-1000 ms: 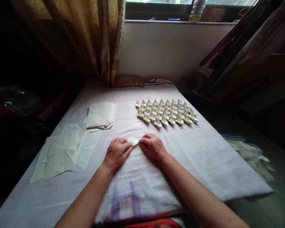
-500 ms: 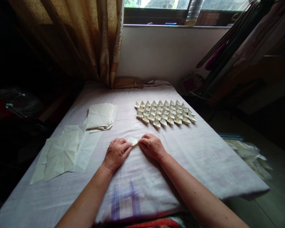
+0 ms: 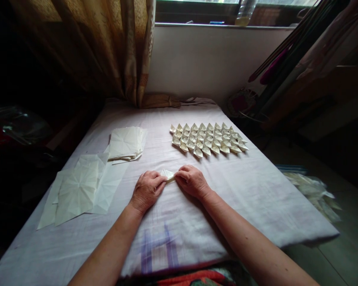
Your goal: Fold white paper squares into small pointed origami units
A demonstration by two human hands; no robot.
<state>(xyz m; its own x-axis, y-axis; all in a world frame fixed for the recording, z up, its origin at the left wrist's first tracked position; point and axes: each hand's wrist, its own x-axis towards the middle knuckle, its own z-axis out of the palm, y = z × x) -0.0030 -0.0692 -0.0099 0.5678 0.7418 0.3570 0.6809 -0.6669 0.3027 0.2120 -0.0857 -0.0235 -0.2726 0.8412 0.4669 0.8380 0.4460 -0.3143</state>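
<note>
A small folded piece of cream paper (image 3: 168,174) lies on the white cloth (image 3: 256,198) between my two hands. My left hand (image 3: 147,190) pinches its left end with curled fingers. My right hand (image 3: 191,180) grips its right end, fingers closed over it. Most of the paper is hidden under my fingertips. Beyond my hands, several finished folded paper pieces (image 3: 208,139) lie in neat rows.
A stack of creased paper squares (image 3: 127,143) sits at the left, with larger unfolded creased sheets (image 3: 80,190) nearer me. A curtain (image 3: 113,51) hangs at the back left under a window sill. Crumpled plastic (image 3: 313,190) lies on the floor to the right.
Both hands stay pinched on the small folded paper. Only the view has shifted slightly up and down.
</note>
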